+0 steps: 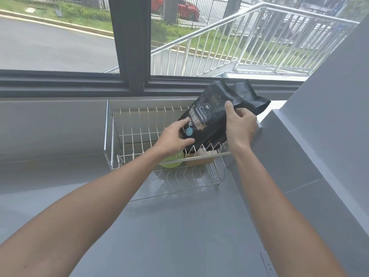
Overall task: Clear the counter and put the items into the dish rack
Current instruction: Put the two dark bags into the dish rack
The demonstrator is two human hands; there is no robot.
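Observation:
A black coffee bag [211,116] with gold lettering leans tilted over the right end of the upper tier of a white wire dish rack [127,136]. My left hand [175,136] grips the bag's lower left corner. My right hand [239,124] holds its right side near the folded top. Under the upper tier sit a green round item [171,162] and a brown cardboard box [201,159], both partly hidden by the wires and my left wrist.
The rack stands on a grey counter [179,226] against the low wall below a dark-framed window [129,47]. A grey wall ledge [299,146] runs along the right side, close to the rack's right end.

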